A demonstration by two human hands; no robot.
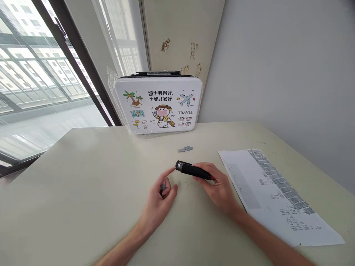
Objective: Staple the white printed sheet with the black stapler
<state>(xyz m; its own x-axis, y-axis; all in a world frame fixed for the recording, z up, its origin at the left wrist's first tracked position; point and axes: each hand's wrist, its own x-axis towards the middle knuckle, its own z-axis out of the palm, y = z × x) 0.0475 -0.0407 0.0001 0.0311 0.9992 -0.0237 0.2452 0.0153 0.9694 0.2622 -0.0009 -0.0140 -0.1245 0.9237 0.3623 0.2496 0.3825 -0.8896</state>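
My right hand is closed around a black stapler, with its front end pointing left and a bit of red showing near the palm. My left hand stretches its index finger to the stapler's front end, at or very near contact. The other fingers of that hand are curled around a small grey strip of staples, mostly hidden by them. Beyond the stapler, several grey staple strips lie close together on the table.
A printed sheet of paper lies on the table to the right. At the back stands a white case with cartoon prints, partly in clear plastic wrap. There is a window on the left and a grey wall on the right.
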